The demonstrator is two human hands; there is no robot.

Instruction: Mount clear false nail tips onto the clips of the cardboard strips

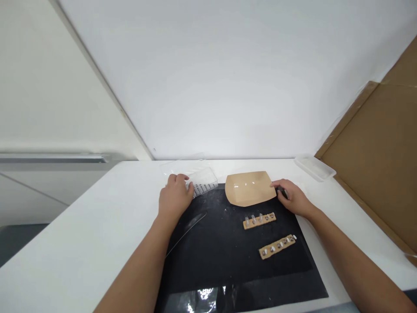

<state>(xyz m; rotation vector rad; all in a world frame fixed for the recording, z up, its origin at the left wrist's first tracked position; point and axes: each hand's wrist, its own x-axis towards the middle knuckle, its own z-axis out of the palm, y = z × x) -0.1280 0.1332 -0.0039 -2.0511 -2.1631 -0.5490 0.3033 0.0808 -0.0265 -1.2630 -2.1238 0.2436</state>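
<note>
My left hand (176, 196) lies at the back left of a black mat, fingers curled over the near edge of a clear plastic case (205, 177). Small dark pieces sit in a row along that case's front. At the back right, my right hand (292, 199) touches the right end of a tan paper tray (249, 187) with its fingertips. Something small and dark shows between its thumb and fingers; its kind is unclear. A few tiny white bits lie in the tray. Two tan strips, an upper one (259, 221) and a lower one (277, 247), carry small metal, clear and white pieces.
The black mat (215, 252) covers the middle of the white table (81, 230). A thin curved strand (187, 232) lies on its left part. A translucent plastic tray (314, 168) stands at the back right, beside a cardboard panel (378, 143). A white wall closes the back.
</note>
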